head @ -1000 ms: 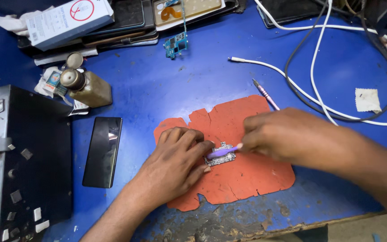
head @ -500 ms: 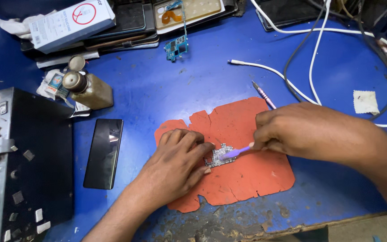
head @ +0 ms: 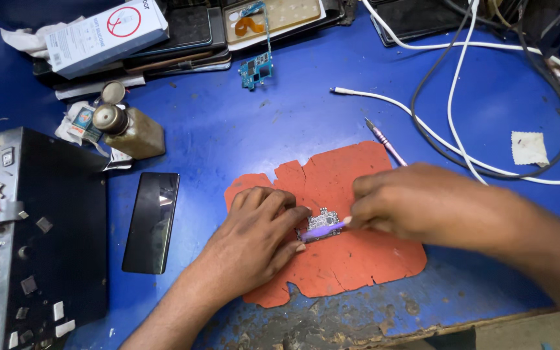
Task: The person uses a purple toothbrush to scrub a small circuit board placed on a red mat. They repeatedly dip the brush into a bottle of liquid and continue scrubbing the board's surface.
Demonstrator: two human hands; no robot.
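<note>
Left hand: fingers pressed flat, holding down the small circuit board at its left edge. Board lies on the torn orange mat, long axis roughly left-right, between both hands. Right hand: fingers closed on a purple brush, tip resting on the board, just left of them. Beyond: dark phone left on blue table, brown bottle, white cables.

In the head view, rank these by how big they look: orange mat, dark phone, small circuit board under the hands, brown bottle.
1. orange mat
2. dark phone
3. brown bottle, looks smaller than the phone, though it lies farther from the camera
4. small circuit board, partly hidden by the left hand
</note>
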